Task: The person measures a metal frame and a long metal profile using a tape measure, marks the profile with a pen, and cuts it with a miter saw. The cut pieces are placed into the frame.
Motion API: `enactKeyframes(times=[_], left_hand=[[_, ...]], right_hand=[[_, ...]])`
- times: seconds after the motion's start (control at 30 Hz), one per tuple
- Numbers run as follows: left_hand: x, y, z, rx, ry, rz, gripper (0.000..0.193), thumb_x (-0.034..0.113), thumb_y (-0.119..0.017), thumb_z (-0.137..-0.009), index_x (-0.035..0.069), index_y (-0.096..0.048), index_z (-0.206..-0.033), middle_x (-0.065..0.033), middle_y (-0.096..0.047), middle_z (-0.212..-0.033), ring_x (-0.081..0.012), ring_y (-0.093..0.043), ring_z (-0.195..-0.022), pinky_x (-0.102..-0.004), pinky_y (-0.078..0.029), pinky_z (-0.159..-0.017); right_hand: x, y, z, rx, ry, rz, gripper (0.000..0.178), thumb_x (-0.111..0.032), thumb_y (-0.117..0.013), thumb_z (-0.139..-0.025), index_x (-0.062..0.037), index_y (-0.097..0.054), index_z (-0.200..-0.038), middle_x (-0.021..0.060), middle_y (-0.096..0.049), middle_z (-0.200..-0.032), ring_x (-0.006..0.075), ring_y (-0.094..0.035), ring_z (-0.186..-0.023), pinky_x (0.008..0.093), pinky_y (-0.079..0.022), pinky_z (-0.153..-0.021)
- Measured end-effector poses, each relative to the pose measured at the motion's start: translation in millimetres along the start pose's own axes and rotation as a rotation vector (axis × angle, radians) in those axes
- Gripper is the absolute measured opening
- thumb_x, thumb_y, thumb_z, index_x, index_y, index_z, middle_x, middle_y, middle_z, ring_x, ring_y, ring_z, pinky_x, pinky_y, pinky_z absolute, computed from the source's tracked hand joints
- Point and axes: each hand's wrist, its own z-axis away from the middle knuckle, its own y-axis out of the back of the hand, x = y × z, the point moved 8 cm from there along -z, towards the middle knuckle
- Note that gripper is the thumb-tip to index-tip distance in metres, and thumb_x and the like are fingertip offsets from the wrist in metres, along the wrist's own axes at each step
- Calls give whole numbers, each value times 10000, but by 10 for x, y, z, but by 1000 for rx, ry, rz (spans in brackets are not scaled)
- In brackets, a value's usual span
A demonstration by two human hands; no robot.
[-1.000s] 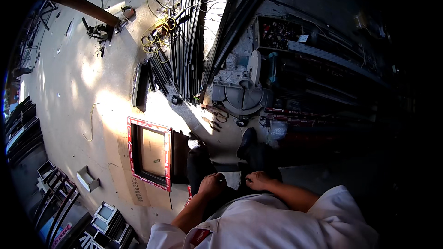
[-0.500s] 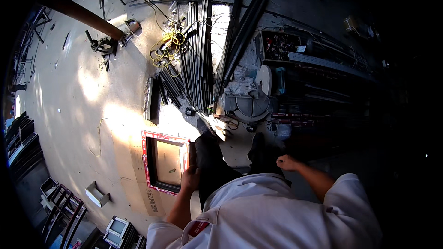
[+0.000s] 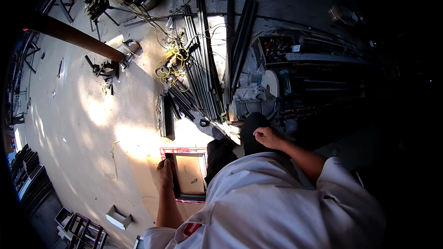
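A rectangular frame (image 3: 183,151) with red-and-white film and dark inner edges lies on a flattened cardboard sheet (image 3: 148,180) to my left. My left hand (image 3: 164,174) overlaps its left side; whether they touch, I cannot tell. The fingers of that hand are curled, and anything inside them is hidden. My right hand (image 3: 269,138) hovers by my dark trouser leg (image 3: 254,127), its fingers bent inward. What it may hold is too small to make out. The lower part of the frame is partly covered by my shirt.
Long dark metal bars (image 3: 205,64) lie ahead, beside a tangled yellow cable (image 3: 173,67). A cut-off saw (image 3: 254,103) stands ahead right, near a box of small parts (image 3: 277,48). A rusty post (image 3: 78,39) and a small white box-like piece (image 3: 118,217) are on the left.
My left hand has moved from the frame's right side to its left side. My right hand has moved left and forward. My right leg has come forward, and the view has shifted.
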Motion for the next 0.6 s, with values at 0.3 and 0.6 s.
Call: enactKeyframes(times=[0.3,0.6], left_hand=[[-621,-156,139,-6,235,-16,330,307,-661,-989,37,-682,-1177,-83,-752,-1013,-194,-739,-883,-329,-561,-723],[-484,251,-248,49,118,-89,195,224,-624,-972,47,-697,-1007,-64,-720,-813,-172,-685,-667,-295,-528,-576]], right_hand=[[188,809,-344,378,-119,-199,180,-143,-607,-987,-9,-703,-1059,2,-618,-784,98,-567,-667,287,-466,-618],[1374,922,-1329,267,-343,-59,267,-269,-651,-960,-25,-749,-1002,137,-751,-877,227,-714,-822,404,-549,-757]])
